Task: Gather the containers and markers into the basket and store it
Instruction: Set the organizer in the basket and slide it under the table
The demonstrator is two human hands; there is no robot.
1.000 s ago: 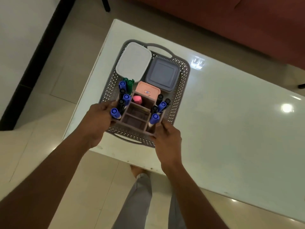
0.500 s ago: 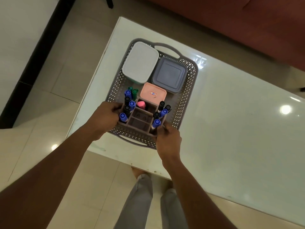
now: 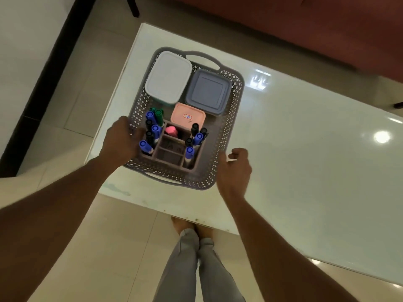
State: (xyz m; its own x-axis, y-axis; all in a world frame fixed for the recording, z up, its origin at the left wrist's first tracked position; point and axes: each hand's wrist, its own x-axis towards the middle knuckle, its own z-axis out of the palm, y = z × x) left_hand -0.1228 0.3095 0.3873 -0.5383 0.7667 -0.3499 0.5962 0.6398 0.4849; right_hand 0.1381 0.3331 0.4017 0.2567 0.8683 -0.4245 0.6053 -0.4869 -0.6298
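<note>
The left grip [image 3: 122,140], a bare hand, reaches in from the near left. Its fingers curl over the left rim of a grey perforated plastic basket [image 3: 236,118], holding that wall. The basket sits at the near left corner of a glossy white table [image 3: 305,149], with a loop handle at its far end and one at its near end.

Inside the basket, at the far left, lies a white rectangular lidded container [image 3: 168,77]. Just to its right is a grey-blue square lidded container [image 3: 208,91]. A small pink lidded container [image 3: 188,116] lies just in front of them.

The near half holds a brown divided organiser [image 3: 170,153]. Upright markers with blue, black and green caps [image 3: 152,131] fill its left compartments. A small pink object [image 3: 171,131] sits in a middle compartment. Blue and black capped markers [image 3: 196,138] stand in the right compartments.

The right grip [image 3: 235,168], also a bare hand, hovers at the basket's near right corner with fingers loosely curled and holding nothing. Whether it touches the basket cannot be told.
</note>
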